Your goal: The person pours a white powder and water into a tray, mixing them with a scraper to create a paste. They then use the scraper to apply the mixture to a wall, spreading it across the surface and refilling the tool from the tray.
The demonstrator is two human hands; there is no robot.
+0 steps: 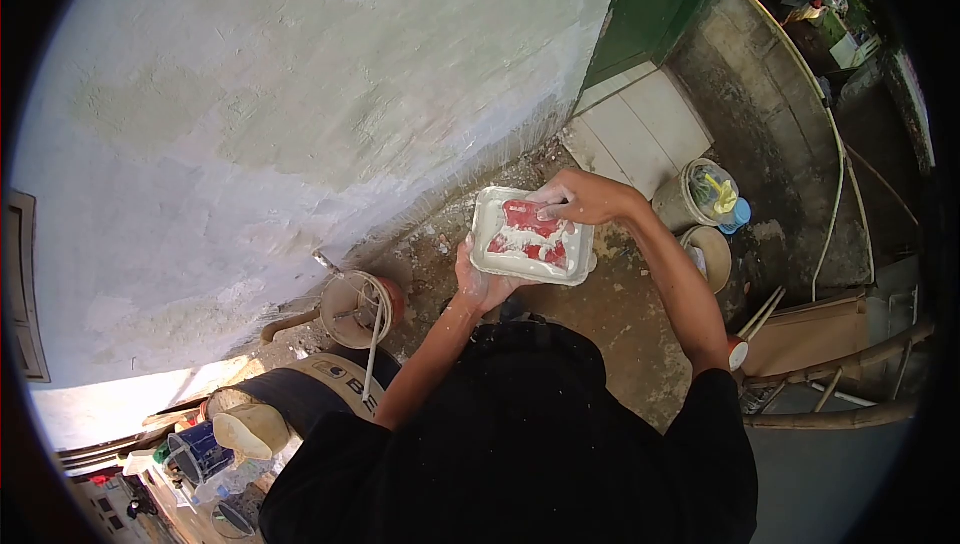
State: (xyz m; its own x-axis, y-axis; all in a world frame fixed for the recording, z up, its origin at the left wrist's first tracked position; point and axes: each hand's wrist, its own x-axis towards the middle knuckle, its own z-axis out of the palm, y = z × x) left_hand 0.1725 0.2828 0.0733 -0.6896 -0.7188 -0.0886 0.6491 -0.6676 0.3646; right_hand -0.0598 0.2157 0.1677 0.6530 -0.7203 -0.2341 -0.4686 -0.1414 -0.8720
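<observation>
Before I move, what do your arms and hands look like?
Both hands are ungloved: the left hand has whitish smears on the fingers and wrist, and the right hand has them around the fingers. The forearms are bare, below loose, plain black sleeves. No watch or bracelet shows.

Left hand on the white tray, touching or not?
Touching. The head view shows the left hand cradling the white tray at its lower-left corner, with no gap visible between them.
</observation>
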